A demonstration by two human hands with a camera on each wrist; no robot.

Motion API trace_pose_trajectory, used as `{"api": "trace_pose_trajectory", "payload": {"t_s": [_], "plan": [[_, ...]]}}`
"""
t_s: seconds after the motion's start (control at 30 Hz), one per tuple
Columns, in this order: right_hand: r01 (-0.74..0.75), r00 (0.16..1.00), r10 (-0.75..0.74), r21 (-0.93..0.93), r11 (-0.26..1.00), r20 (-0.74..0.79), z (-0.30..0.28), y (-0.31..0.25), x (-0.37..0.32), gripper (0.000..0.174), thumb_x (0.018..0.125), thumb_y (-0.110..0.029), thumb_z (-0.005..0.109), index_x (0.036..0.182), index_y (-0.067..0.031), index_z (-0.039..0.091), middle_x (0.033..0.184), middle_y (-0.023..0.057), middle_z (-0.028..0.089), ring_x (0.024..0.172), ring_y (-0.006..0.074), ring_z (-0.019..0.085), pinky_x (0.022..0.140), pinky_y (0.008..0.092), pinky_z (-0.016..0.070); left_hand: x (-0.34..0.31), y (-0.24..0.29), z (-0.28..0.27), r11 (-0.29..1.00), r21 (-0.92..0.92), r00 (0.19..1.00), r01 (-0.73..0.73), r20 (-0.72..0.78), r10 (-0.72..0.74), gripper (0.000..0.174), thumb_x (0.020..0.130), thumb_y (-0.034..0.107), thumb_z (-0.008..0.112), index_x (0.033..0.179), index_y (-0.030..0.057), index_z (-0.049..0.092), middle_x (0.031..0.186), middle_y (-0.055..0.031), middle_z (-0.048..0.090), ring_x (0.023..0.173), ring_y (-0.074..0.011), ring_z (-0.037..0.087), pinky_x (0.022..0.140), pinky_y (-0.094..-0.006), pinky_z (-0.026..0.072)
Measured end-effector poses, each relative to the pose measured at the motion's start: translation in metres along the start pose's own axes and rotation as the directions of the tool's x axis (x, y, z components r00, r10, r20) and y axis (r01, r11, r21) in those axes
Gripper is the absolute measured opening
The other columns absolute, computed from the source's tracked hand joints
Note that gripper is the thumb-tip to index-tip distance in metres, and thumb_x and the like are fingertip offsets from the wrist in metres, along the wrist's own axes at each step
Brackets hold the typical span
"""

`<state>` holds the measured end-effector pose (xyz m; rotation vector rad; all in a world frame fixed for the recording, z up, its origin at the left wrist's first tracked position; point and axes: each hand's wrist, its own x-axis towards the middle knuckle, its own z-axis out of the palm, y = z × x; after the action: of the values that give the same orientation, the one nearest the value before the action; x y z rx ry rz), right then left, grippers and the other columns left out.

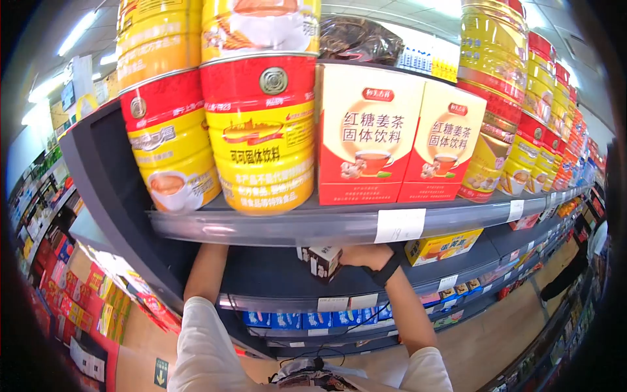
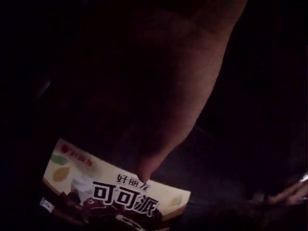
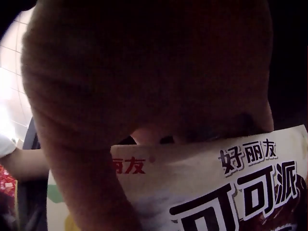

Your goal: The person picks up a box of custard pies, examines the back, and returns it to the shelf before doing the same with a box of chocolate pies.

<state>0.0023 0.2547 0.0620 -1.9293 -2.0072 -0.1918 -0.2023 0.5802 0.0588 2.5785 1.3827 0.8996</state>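
Note:
My right hand [image 1: 367, 256], with a dark band at the wrist, grips a cream-and-brown box of cocoa pies [image 1: 324, 262] on the shelf under the tall tins. In the right wrist view the thumb lies across the front of the cocoa pie box [image 3: 231, 192], while the other fingers go behind its top edge. My left forearm reaches under the upper shelf, which hides that hand in the head view. In the dark left wrist view the left hand [image 2: 178, 96] holds a cocoa pie box [image 2: 120, 195], thumb tip over its top edge; its other fingers are lost in shadow.
Above, the upper shelf's edge [image 1: 294, 225] carries yellow-and-red tins [image 1: 258, 137] and ginger tea boxes [image 1: 369, 137]. A yellow box [image 1: 444, 246] stands right of my right wrist. Blue packs [image 1: 317, 319] line a lower shelf. A dark side panel [image 1: 117, 189] bounds the left.

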Motion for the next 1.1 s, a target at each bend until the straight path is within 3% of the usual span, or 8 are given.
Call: {"api": "trace_pose_trajectory", "payload": {"t_s": [0.27,0.37,0.63,0.9,0.93,0.97,1.07,1.1], "plan": [[0.0,0.994,-0.002,-0.02,1.0,-0.108,0.006,0.002,0.0,0.023,0.073,-0.015,0.063,0.093,-0.0045,0.067,0.094,0.0193,0.068,0.091,0.0373,0.064,0.081,0.0444,0.0505,0.033,-0.01,0.035,0.993,0.032,0.992,0.11,0.065,-0.112,0.048,0.085,0.03,0.071,0.123,0.0037,0.06,0.122,-0.0156,0.062,0.117,-0.03,0.056,0.101,-0.041,0.0422],[-0.073,0.997,0.073,0.047,0.996,0.002,-0.002,-0.004,0.003,0.022,0.073,-0.014,0.062,0.092,-0.0033,0.066,0.093,0.0203,0.067,0.089,0.0371,0.064,0.08,0.0436,0.0507,0.029,-0.004,0.037,0.997,-0.018,0.996,0.079,0.033,-0.078,0.047,0.085,0.03,0.071,0.123,0.0037,0.06,0.121,-0.0156,0.063,0.117,-0.0301,0.056,0.101,-0.0409,0.0423],[-0.017,0.999,0.016,-0.035,0.999,-0.039,0.009,0.002,0.016,0.025,0.076,-0.015,0.06,0.097,-0.0032,0.067,0.098,0.0206,0.067,0.092,0.0378,0.064,0.084,0.0441,0.0503,-0.006,0.036,0.031,0.927,-0.308,0.972,-0.213,-0.165,0.168,0.045,0.085,0.029,0.07,0.121,0.0038,0.061,0.12,-0.0155,0.063,0.116,-0.0302,0.056,0.101,-0.0408,0.0425],[-0.029,0.999,0.031,0.09,0.996,-0.03,0.022,0.005,0.021,0.046,0.067,-0.01,0.065,0.112,-0.0005,0.06,0.108,0.0259,0.063,0.108,0.0403,0.059,0.093,0.0427,0.0469,-0.075,0.058,0.005,0.621,-0.596,0.856,-0.508,-0.27,0.441,0.044,0.085,0.029,0.07,0.12,0.0039,0.062,0.119,-0.0154,0.064,0.115,-0.0304,0.057,0.1,-0.0407,0.0427],[-0.029,0.998,0.035,0.098,0.995,-0.061,0.024,0.006,0.022,0.048,0.066,-0.01,0.065,0.113,-0.0003,0.059,0.11,0.0265,0.062,0.11,0.0407,0.058,0.094,0.0427,0.0462,-0.079,0.06,-0.001,0.649,-0.559,0.849,-0.517,-0.236,0.473,0.043,0.085,0.029,0.07,0.12,0.0039,0.062,0.119,-0.0154,0.064,0.115,-0.0304,0.057,0.1,-0.0407,0.0427],[-0.116,0.992,0.112,0.067,0.991,0.063,0.026,0.007,0.025,0.053,0.067,-0.01,0.065,0.118,-0.0002,0.057,0.116,0.0282,0.059,0.114,0.042,0.055,0.097,0.0436,0.0443,-0.086,0.063,-0.008,0.674,-0.521,0.841,-0.524,-0.192,0.505,0.043,0.085,0.029,0.07,0.119,0.004,0.062,0.119,-0.0154,0.064,0.115,-0.0305,0.057,0.1,-0.0406,0.0428],[-0.131,0.991,0.129,0.075,0.988,0.031,0.021,-0.001,0.021,0.054,0.068,-0.011,0.064,0.12,0.0002,0.057,0.118,0.0291,0.058,0.116,0.0422,0.054,0.098,0.0449,0.0437,-0.099,0.076,-0.032,0.766,-0.299,0.809,-0.569,-0.034,0.587,0.042,0.085,0.028,0.068,0.118,0.004,0.062,0.119,-0.0179,0.063,0.111,-0.0339,0.058,0.098,-0.0409,0.0439],[-0.131,0.991,0.13,0.047,0.99,0.04,0.021,-0.001,0.022,0.054,0.069,-0.012,0.063,0.121,0.0006,0.056,0.12,0.0295,0.058,0.116,0.0431,0.053,0.098,0.045,0.0438,-0.106,0.064,-0.034,0.756,-0.279,0.797,-0.592,-0.066,0.6,0.038,0.082,0.025,0.066,0.113,0.0039,0.063,0.112,-0.02,0.064,0.108,-0.0364,0.059,0.095,-0.0429,0.0451]]}}
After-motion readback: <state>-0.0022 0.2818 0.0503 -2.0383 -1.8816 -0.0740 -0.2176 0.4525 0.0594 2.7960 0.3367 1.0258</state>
